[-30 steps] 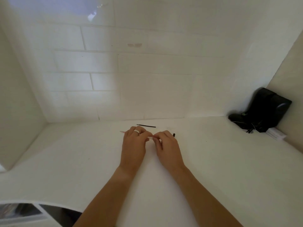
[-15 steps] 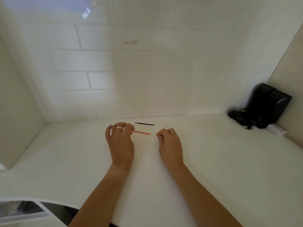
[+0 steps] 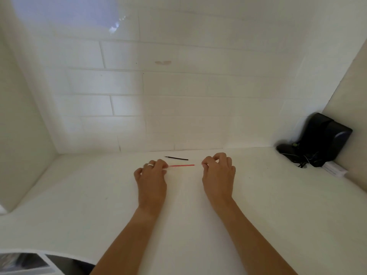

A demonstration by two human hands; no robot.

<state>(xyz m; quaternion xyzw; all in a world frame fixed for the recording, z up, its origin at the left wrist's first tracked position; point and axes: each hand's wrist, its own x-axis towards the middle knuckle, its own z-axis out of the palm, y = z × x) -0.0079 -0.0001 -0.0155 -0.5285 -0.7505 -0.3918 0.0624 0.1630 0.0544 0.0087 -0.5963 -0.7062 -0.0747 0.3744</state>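
Red stick (image 3: pixel 181 165); black stick (image 3: pixel 176 158); plain white bench (image 3: pixel 79 195); glossy white wall tiles (image 3: pixel 127 82) laid in a brick pattern; black device (image 3: pixel 325 137); silver ring (image 3: pixel 150 165).

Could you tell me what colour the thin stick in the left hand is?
Red: the thin stick shows best in the head view, pinched by the left hand.

White bench (image 3: pixel 79 205) carried a thin black stick (image 3: pixel 176 158), flat near its back edge. Red stick (image 3: pixel 181 165) was just in front, parallel, left end pinched by the left hand (image 3: pixel 152 177). Black device (image 3: pixel 321 139) and small white box (image 3: pixel 334 169) sat in the far right corner.
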